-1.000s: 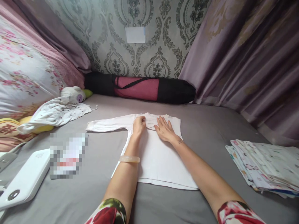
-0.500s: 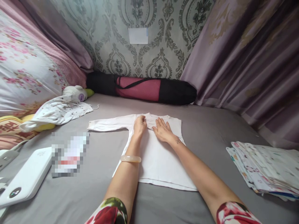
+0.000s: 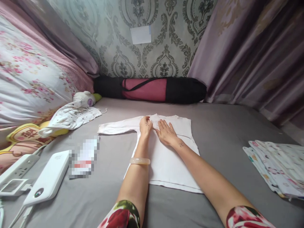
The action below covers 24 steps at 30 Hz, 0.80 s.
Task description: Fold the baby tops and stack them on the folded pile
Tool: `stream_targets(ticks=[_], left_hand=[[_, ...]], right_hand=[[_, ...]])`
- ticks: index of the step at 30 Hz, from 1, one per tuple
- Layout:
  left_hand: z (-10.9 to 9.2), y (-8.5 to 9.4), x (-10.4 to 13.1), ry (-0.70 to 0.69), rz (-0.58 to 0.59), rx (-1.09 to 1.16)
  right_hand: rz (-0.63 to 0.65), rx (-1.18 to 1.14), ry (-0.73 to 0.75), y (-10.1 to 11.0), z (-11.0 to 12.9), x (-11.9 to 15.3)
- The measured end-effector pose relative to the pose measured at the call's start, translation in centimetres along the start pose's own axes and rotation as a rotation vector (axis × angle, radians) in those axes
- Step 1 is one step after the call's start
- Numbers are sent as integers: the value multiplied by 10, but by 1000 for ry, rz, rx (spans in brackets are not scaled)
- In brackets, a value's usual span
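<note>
A white long-sleeved shirt (image 3: 174, 164) lies flat, its neckline away from me. One sleeve (image 3: 118, 126) stretches out to the left; on the right no sleeve sticks out, and a layer of cloth lies across the chest. My left hand (image 3: 145, 126), with a pale bangle on its wrist, is closed at the left of the chest below the neckline, fingers curled on the cloth. Flat on the chest beside it rests my right hand (image 3: 167, 133), fingers spread and palm down. The cloth under both hands is hidden.
A grey sheet (image 3: 220, 139) covers the bed. Folded printed cloths (image 3: 277, 167) are stacked at right. To the left lie a white power bank (image 3: 48, 177), a power strip (image 3: 22, 167), a blurred packet (image 3: 84, 156) and a drawstring bag (image 3: 71, 117). A black-and-pink rolled bag (image 3: 144, 89) lies along the wall.
The view has shifted, so the surroundings appear further right and more of the power strip shows. Both hands keep nearly the same places on the shirt.
</note>
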<state>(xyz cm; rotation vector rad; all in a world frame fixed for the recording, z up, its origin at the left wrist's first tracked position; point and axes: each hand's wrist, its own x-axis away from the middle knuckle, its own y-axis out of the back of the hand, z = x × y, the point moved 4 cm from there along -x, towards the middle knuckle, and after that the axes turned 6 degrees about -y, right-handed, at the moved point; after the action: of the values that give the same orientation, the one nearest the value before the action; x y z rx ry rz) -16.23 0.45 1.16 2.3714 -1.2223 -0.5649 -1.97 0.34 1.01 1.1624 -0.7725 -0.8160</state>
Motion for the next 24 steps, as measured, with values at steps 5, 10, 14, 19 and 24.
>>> stream_targets(ticks=[5,10,14,19,24], left_hand=[[2,4,-2,39,-29,92],[2,10,-5,40,-69,170],[2,16,-7,44,-82,210],[3,19,-9,56,-82,238],[0,26,-10,51,-128,250]], right_hand=[[54,-28,-32,7,6,-1],[29,-44,35,12,32,-9],[-9,-28,81,2,46,-14],[-55,-51,87,-11,48,-13],[2,-97,84,-5,47,-16]])
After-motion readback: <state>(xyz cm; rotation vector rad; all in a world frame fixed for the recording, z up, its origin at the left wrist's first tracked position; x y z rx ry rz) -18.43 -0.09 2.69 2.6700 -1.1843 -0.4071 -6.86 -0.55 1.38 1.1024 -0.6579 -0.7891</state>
